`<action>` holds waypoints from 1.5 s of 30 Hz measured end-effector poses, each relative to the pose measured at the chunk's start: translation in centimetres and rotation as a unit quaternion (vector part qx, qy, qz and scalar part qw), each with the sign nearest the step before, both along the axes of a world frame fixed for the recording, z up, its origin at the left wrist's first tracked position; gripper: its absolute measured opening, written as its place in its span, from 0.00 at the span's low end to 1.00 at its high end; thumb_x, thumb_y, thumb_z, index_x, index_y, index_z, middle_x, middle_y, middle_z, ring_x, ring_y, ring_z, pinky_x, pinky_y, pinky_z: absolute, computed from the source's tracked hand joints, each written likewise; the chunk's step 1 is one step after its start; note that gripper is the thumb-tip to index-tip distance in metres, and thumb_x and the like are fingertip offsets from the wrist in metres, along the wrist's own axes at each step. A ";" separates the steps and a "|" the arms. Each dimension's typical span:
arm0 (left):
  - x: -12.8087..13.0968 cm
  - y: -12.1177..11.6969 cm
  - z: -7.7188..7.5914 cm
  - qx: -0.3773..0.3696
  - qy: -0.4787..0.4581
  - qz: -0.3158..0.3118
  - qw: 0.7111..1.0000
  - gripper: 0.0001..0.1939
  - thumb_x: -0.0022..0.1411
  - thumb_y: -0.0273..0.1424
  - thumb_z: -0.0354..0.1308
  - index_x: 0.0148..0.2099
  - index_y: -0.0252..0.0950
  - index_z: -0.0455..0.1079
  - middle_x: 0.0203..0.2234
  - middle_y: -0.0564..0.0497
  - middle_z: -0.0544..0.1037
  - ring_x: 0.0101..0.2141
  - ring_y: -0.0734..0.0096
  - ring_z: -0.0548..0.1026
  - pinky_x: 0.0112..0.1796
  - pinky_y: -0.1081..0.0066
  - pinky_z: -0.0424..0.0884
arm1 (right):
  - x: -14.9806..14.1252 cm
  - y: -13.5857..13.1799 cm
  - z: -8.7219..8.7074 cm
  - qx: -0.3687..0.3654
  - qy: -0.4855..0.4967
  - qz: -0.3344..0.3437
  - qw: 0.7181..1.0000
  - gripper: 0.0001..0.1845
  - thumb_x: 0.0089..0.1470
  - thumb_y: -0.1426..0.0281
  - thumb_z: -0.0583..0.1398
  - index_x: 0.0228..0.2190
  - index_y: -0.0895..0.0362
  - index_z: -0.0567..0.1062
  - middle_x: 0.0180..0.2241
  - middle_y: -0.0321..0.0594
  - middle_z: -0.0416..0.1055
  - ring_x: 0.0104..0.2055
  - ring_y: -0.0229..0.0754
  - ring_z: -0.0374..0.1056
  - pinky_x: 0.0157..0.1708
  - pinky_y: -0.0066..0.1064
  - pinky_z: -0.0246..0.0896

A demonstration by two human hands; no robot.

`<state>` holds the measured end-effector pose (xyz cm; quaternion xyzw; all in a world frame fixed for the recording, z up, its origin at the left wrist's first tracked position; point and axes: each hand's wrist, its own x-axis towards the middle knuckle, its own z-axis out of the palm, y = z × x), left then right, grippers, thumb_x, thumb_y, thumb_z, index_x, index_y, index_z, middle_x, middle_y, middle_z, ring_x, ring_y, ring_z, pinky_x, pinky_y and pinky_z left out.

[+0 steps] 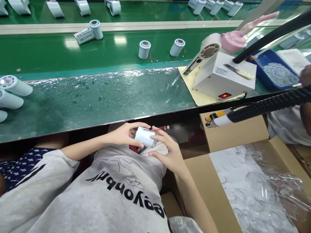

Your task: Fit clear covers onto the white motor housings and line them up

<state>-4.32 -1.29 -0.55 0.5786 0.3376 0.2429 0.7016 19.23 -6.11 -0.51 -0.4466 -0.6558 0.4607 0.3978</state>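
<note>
Above my lap, just in front of the bench edge, is a pale blue-white fan cylinder (145, 136) lying on its side. My left hand (127, 134) grips its left end between thumb and fingers. At the other end, my right hand (168, 150) curls its fingers onto the cylinder, with the thumb lower down. Something clear and shiny, perhaps a plastic part, shows at that right end; its shape is hard to make out. Thin red wires seem to run along the top near my right fingers.
Similar cylinders (144, 50) stand on the green conveyor belt (48, 48); several lie at the bench's left. On the bench (109, 97) sits a white box device (225, 76) with a lit red switch. A carton (199, 174) of clear plastic parts is at right, under a hanging screwdriver (222, 120). People sit on both sides.
</note>
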 end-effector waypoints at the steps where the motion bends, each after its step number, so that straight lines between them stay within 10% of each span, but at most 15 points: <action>1: -0.1 -0.1 0.1 -0.010 -0.005 0.004 1.000 0.40 0.48 0.36 0.76 0.63 0.38 0.69 0.56 0.40 0.77 0.45 0.61 0.80 0.46 0.64 0.77 | 0.0 -0.2 0.0 0.035 -0.034 0.006 0.999 0.17 0.52 0.59 0.72 0.43 0.48 0.82 0.59 0.45 0.74 0.61 0.57 0.71 0.62 0.53 0.67; 6: -0.5 -0.1 0.8 0.049 0.014 -0.033 0.998 0.40 0.50 0.37 0.76 0.65 0.41 0.69 0.59 0.40 0.76 0.49 0.58 0.80 0.45 0.65 0.77 | 0.5 -0.9 -0.4 0.097 -0.061 0.010 0.993 0.18 0.56 0.66 0.70 0.49 0.48 0.79 0.58 0.45 0.75 0.60 0.54 0.73 0.60 0.50 0.71; 14: -0.8 0.1 1.6 0.178 0.002 -0.059 0.982 0.38 0.55 0.36 0.74 0.66 0.45 0.69 0.63 0.42 0.73 0.61 0.52 0.72 0.56 0.59 0.72 | 0.7 -1.2 0.0 -0.026 0.021 0.016 0.999 0.23 0.54 0.62 0.71 0.50 0.50 0.75 0.58 0.48 0.74 0.61 0.54 0.71 0.53 0.46 0.77; 45: -1.1 -0.5 1.4 0.208 0.012 -0.082 0.975 0.36 0.57 0.35 0.72 0.67 0.46 0.68 0.64 0.41 0.71 0.63 0.51 0.71 0.57 0.57 0.73 | -0.6 -1.1 -0.3 -0.322 0.181 -0.009 0.929 0.32 0.48 0.42 0.68 0.41 0.53 0.68 0.27 0.33 0.74 0.21 0.40 0.74 0.22 0.32 0.75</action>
